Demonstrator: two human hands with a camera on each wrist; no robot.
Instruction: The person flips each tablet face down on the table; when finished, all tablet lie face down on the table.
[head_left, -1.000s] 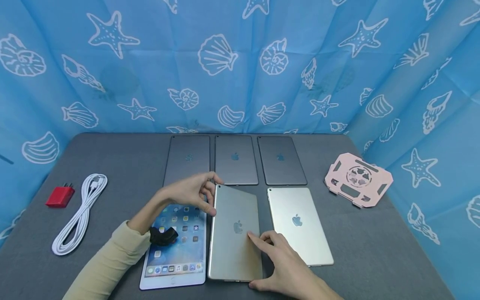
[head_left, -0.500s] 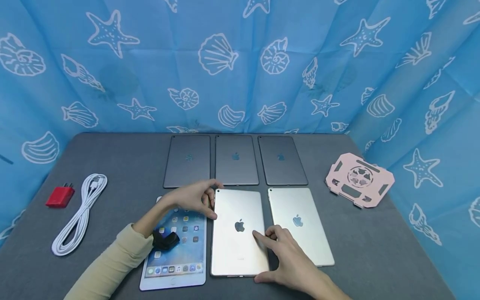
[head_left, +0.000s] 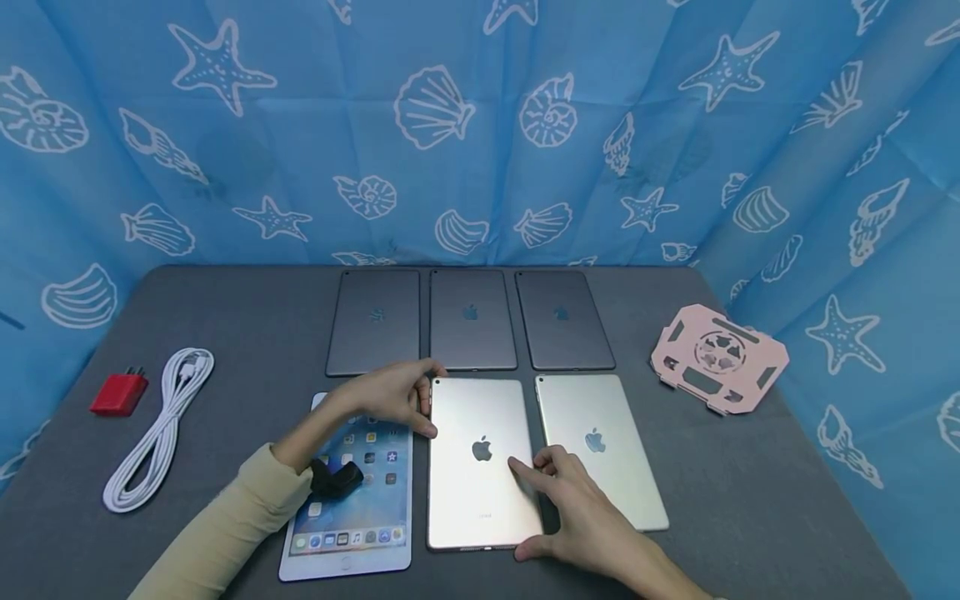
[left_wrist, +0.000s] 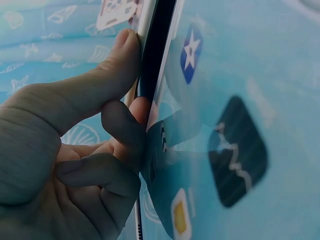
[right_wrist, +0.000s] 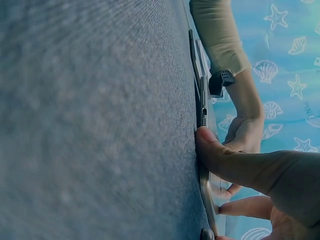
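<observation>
A silver tablet [head_left: 486,496] lies back up in the front row, its logo facing up. My left hand [head_left: 393,398] holds it by the upper left edge, thumb on the side and fingers round the far corner. At its lower right corner my right hand [head_left: 581,521] grips it; in the right wrist view the thumb [right_wrist: 212,145] presses the bottom edge beside the charging port. To the left, partly under my left arm, a white tablet [head_left: 348,500] shows its lit screen. Another silver tablet [head_left: 600,417] lies face down on the right, partly behind my right hand.
Three dark grey tablets [head_left: 375,321] form a row at the back. A red charger plug [head_left: 120,393] and a coiled white cable [head_left: 161,442] lie at the left on the grey table [head_left: 247,333]. A pink slotted stand [head_left: 686,342] is at the right, before the blue curtain [head_left: 315,150].
The silver tablet between my hands has come down from a tilt to lying flat and has shifted slightly right. Both hands have moved with it, keeping their hold.
</observation>
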